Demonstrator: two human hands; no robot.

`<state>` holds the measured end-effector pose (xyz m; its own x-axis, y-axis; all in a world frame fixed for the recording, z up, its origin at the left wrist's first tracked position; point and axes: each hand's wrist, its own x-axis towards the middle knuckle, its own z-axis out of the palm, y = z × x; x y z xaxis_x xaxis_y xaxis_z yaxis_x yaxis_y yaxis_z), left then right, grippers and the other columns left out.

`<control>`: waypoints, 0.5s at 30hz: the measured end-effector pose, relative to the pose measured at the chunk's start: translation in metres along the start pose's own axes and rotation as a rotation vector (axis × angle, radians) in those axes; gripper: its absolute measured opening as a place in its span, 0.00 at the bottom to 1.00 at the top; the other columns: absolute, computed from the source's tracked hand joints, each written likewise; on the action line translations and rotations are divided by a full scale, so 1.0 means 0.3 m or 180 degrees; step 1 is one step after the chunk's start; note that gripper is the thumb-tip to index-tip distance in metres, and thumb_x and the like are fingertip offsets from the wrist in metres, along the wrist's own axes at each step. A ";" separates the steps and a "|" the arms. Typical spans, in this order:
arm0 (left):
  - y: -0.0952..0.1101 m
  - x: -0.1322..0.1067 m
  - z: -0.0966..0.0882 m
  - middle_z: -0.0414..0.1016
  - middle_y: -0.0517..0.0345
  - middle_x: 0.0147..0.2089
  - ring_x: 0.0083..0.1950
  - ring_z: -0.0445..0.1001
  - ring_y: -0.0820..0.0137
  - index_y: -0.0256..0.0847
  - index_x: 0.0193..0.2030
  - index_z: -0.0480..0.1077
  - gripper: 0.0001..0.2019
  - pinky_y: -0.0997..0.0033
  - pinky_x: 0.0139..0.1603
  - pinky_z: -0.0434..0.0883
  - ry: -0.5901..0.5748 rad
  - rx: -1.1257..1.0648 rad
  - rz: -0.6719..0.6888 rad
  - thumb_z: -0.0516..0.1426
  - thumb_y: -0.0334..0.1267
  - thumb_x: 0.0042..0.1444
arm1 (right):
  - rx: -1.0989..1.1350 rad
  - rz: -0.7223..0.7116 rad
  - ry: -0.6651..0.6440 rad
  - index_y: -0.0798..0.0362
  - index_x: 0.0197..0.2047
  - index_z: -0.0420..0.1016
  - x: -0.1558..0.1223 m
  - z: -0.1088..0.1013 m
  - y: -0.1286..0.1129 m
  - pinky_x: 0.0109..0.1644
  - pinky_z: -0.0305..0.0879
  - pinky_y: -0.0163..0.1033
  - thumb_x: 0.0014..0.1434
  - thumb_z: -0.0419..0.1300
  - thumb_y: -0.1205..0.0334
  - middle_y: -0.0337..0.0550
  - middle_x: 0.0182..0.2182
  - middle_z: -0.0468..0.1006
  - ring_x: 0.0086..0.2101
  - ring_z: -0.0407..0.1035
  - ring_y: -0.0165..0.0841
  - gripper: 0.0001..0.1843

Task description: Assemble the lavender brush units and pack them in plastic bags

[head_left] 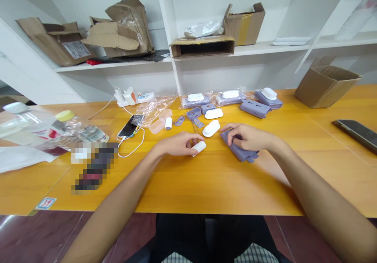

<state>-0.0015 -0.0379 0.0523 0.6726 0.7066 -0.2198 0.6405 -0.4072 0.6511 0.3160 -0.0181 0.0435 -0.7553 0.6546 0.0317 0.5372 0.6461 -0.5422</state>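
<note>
tabletop (176, 184) separates near edge (194, 212) from left hand (180, 143), pinching white cylinder (200, 147), and right hand (249, 136), half-curled, grip unclear, over purple case (240, 151).

The case (242, 153) looks matt plastic, the cylinder (200, 147) smooth plastic, the tabletop (188, 188) glossy wood.

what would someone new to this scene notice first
Probably the mid-table action: the left grip at a white cylinder, the right grip over a purple piece. The bright orange table likely stands out too, as does the torn cardboard box at upper left.
</note>
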 end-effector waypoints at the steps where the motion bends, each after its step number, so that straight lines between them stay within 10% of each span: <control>1: -0.002 0.006 0.007 0.80 0.58 0.41 0.37 0.77 0.68 0.45 0.64 0.72 0.26 0.71 0.39 0.70 0.0172 0.0054 -0.0032 0.63 0.42 0.57 | -0.0134 0.0030 0.0190 0.45 0.47 0.84 0.004 0.008 -0.004 0.68 0.66 0.53 0.59 0.59 0.66 0.45 0.63 0.73 0.63 0.70 0.45 0.16; 5: -0.002 0.022 0.027 0.80 0.55 0.41 0.33 0.77 0.68 0.41 0.61 0.73 0.25 0.70 0.35 0.72 0.0697 0.0066 -0.0379 0.63 0.43 0.57 | -0.0770 0.1030 0.0453 0.51 0.64 0.74 0.001 0.019 -0.009 0.58 0.73 0.58 0.55 0.68 0.39 0.57 0.56 0.78 0.54 0.75 0.55 0.39; 8: -0.001 0.022 0.032 0.80 0.54 0.42 0.28 0.77 0.70 0.40 0.62 0.71 0.26 0.70 0.31 0.72 0.0632 -0.0318 -0.0575 0.63 0.44 0.58 | -0.0805 0.1572 0.0066 0.54 0.67 0.71 -0.007 0.013 -0.017 0.51 0.75 0.57 0.47 0.73 0.37 0.58 0.52 0.81 0.48 0.78 0.57 0.50; 15: -0.003 0.020 0.046 0.78 0.51 0.49 0.31 0.80 0.71 0.45 0.70 0.66 0.31 0.71 0.33 0.75 0.0409 -0.0966 -0.0203 0.62 0.41 0.59 | -0.0344 0.0301 -0.0029 0.39 0.71 0.68 0.013 0.049 -0.084 0.64 0.66 0.56 0.45 0.72 0.61 0.43 0.63 0.77 0.59 0.72 0.52 0.49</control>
<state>0.0071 -0.0413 0.0403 0.5700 0.8002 -0.1864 0.5272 -0.1823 0.8299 0.2941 -0.0377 0.0449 -0.7026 0.7112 -0.0232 0.6430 0.6206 -0.4488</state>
